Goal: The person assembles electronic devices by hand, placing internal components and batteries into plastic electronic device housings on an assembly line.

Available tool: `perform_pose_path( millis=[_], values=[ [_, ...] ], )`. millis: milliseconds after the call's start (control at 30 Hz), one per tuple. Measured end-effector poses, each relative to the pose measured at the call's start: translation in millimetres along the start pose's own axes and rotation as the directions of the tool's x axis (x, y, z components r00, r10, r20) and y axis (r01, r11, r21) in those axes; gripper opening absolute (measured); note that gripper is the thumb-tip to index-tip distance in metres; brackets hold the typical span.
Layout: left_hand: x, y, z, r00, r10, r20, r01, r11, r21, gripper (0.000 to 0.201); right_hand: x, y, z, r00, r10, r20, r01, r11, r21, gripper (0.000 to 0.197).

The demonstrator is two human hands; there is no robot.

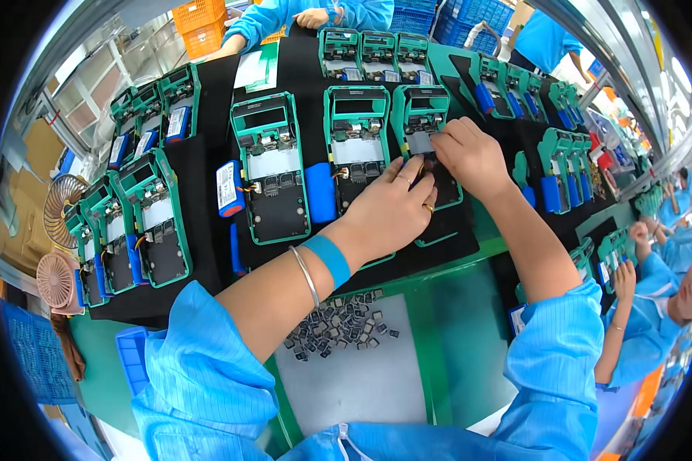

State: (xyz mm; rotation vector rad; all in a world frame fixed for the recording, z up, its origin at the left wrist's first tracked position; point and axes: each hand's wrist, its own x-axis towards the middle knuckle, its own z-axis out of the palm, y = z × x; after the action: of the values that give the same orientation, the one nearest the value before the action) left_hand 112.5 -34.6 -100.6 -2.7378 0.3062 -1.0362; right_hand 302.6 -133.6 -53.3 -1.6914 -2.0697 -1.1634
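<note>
Both hands are over an open green device housing (pixel 420 94) with a dark window frame at its top and a circuit board inside. My left hand (pixel 388 207), with a blue wrist band and a bangle on its arm, lies over the housing's lower half. Its fingers are drawn together around something dark and small. Beside the board's pale panel, my right hand (pixel 469 157) has its fingers pinched at the housing's right edge; what they hold is hidden. Close on the left lie two like housings (pixel 267 165) (pixel 359 146), with blue battery packs (pixel 229 187) (pixel 320 192) wired beside them.
Small dark square parts (pixel 338 326) are heaped on a grey mat (pixel 354 392) nearest me. More housings stand in rows on black cloth at left (pixel 158 219), far side (pixel 377 58) and right (pixel 565 169). Co-workers in blue sit opposite and at right; two fans (pixel 58 280) stand left.
</note>
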Motion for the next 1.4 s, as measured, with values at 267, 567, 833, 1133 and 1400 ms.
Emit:
perform_pose_path(
  millis=[267, 567, 833, 1133, 1400],
  values=[
    [-1, 0, 1, 1.0, -0.016, -0.009, 0.016, 1.0, -0.016, 0.03, 5, 2, 0, 0.999, -0.042, 0.034, 0.042, 0.999, -0.01, 0.021],
    [2, 4, 0, 0.999, -0.031, 0.021, 0.032, 0.999, -0.01, 0.031, 13, 8, -6, 0.992, -0.048, 0.12, 0.058, 0.995, -0.08, 0.022],
    [4, 6, 1, 0.999, -0.032, 0.028, 0.033, 0.999, -0.028, 0.028, 21, 12, -12, 0.984, 0.035, 0.176, -0.008, 0.989, -0.149, 0.016],
    [12, 6, 3, 0.999, -0.029, 0.041, 0.033, 0.994, -0.106, 0.035, -9, -34, -10, 0.762, 0.641, -0.091, -0.628, 0.766, 0.137, 0.038],
    [28, 24, -15, 0.934, -0.246, 0.261, 0.279, 0.956, -0.096, 0.066, -73, -89, -12, 0.375, 0.924, -0.072, -0.778, 0.355, 0.518, 0.021]
  ],
)
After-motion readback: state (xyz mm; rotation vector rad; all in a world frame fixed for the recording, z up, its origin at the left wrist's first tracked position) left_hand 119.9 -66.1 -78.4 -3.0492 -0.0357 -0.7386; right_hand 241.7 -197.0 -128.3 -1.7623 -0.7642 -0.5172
